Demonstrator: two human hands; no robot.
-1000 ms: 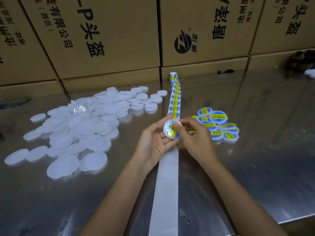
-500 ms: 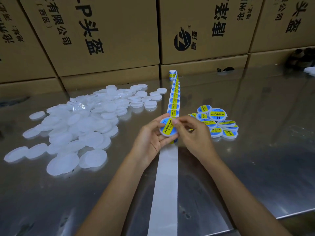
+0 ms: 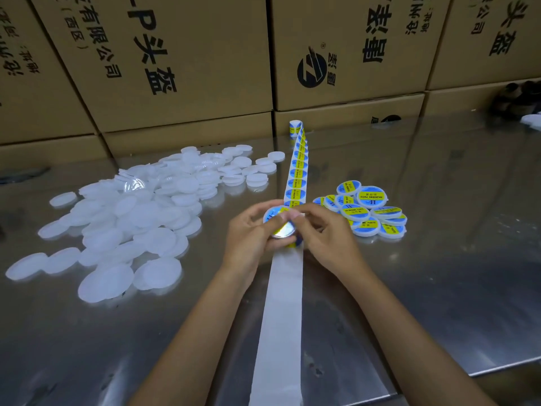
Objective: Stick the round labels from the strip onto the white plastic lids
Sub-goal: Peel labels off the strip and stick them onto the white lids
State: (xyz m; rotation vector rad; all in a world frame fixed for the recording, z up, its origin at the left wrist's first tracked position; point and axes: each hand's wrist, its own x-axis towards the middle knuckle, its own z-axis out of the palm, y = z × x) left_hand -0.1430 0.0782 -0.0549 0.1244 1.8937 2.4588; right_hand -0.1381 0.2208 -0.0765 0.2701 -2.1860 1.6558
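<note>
Two hands meet at the bench point(image 3: 439, 288) centre. Your left hand point(image 3: 248, 238) cups a lid point(image 3: 278, 227) from below, fingers curled round its rim; your right hand point(image 3: 325, 238) pinches it at the top edge, with fingertips point(image 3: 295, 215) on the label point(image 3: 270, 215). That label is blue with a yellow band; its print is unreadable behind your fingers and the glare.

Just behind the lid, the strip point(image 3: 297, 171) runs straight away from you to a small roll point(image 3: 295, 128) standing near the boxes point(image 3: 181, 60). Its labels carry blue fields and yellow bands with dark lettering too small to read. Toward you, the strip continues as bare white backing point(image 3: 282, 317) to the bench edge.

Right of the strip lies a pile of labelled lids point(image 3: 369, 212); the top one reads "SOLDERING PASTE" and "II", upside down from your seat. Left of the strip spreads a large heap of plain lids point(image 3: 131, 218), unlabelled.

Boxes along the far side bear black Chinese characters, a round logo and "P".
</note>
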